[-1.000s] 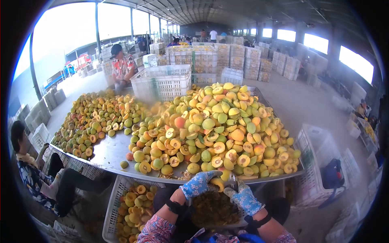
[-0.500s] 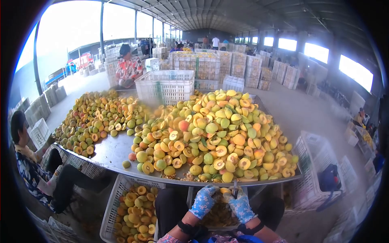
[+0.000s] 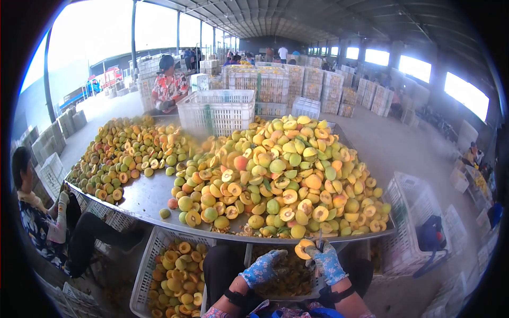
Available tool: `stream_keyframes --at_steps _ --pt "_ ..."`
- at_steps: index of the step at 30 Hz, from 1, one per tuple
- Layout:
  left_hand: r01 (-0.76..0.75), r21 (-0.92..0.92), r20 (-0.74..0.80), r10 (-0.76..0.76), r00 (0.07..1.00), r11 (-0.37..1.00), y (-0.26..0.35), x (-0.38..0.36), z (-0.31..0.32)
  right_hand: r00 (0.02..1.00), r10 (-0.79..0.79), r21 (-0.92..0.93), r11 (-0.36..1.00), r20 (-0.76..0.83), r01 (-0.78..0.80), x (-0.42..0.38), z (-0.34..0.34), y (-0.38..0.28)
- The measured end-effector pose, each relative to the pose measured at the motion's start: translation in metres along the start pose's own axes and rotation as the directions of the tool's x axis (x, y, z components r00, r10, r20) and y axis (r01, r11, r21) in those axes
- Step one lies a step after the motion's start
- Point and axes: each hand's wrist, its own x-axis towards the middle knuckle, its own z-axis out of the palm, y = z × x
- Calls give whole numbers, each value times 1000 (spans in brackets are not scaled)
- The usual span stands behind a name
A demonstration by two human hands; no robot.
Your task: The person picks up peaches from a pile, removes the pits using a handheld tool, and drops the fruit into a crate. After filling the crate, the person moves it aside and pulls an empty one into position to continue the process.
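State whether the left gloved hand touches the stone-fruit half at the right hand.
Apart. The head view shows a clear gap between the left gloved hand and the stone-fruit half, which the right gloved hand holds.

This is a large, open-sided fruit-processing shed. Yellow-green and orange stone fruit [image 3: 277, 166], many pieces halved, lies heaped on a broad, shiny metal table [image 3: 151, 199]. Beyond its far edge rise stacks of white, perforated plastic crates [image 3: 331, 93]. A dark, ribbed roof [image 3: 318, 21] spans everything; slim upright posts [image 3: 134, 37] line the bright left side.
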Motion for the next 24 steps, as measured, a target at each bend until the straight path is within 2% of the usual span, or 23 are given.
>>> stream_keyframes --at_steps 1,2,3,4,5,7,8,9,10,11,13,15,16,17,18,19,20,21,22,23,24 --pt "4 0 2 -4 1000 1000 5 2 -1 1000 4 2 1000 0 -4 -3 1 -10" --pt "52 -473 -40 -80 996 879 13 5 0 992 96 -62 994 82 -91 -6 3 -23" --pt "57 -836 -43 -170 985 547 18 7 3 969 192 -133 976 157 -172 -9 4 -27" --pt "27 -862 -58 -151 987 506 17 11 9 946 218 -182 967 241 -177 -7 4 -24" --pt "32 -862 -54 -154 987 506 17 15 16 945 221 -180 967 240 -181 -5 9 -20" --pt "58 -916 -24 -199 980 397 26 22 25 938 199 -220 966 285 -138 2 24 -6" --pt "-1 -805 -143 -193 971 593 35 23 27 955 138 -151 983 264 -101 12 24 9" --pt "16 -809 -132 -208 969 587 27 28 28 953 155 -147 982 262 -120 15 24 13" --pt "1 -942 -88 -249 964 335 9 33 33 982 77 -106 993 171 -59 17 24 15" --pt "-20 -999 -34 -291 956 49 -1 30 41 997 14 -77 997 74 -8 16 23 16" --pt "-142 -947 4 -451 893 -288 21 29 31 998 25 -62 998 53 -21 10 21 3" --pt "-196 -945 -69 -425 903 -262 24 30 21 999 -13 -170 985 30 18 -1 21 -7" --pt "-197 -959 -91 -436 895 -204 27 29 19 992 -87 -208 973 87 104 2 16 4" --pt "-200 -970 -121 -435 892 -141 29 31 15 994 -79 -205 974 77 94 1 13 9" --pt "-200 -979 -169 -429 887 -29 30 32 14 933 -312 -479 800 181 360 -2 13 9" --pt "-191 -981 -161 -428 889 -29 30 32 15 809 -475 -666 482 347 569 -5 14 6" --pt "-195 -981 -183 -397 899 9 30 33 16 844 -395 -674 514 363 530 -11 17 2" --pt "-201 -978 -204 -365 908 48 31 33 16 846 -396 -675 517 356 526 -13 21 1" --pt "-197 -973 -226 -353 908 116 34 33 17 840 -387 -734 427 380 528 -14 25 2" --pt "-192 -975 -221 -352 909 117 37 32 17 835 -374 -783 332 403 526 -16 27 2" --pt "-185 -969 -232 -365 902 161 41 31 16 825 -406 -795 301 392 526 -17 30 1"
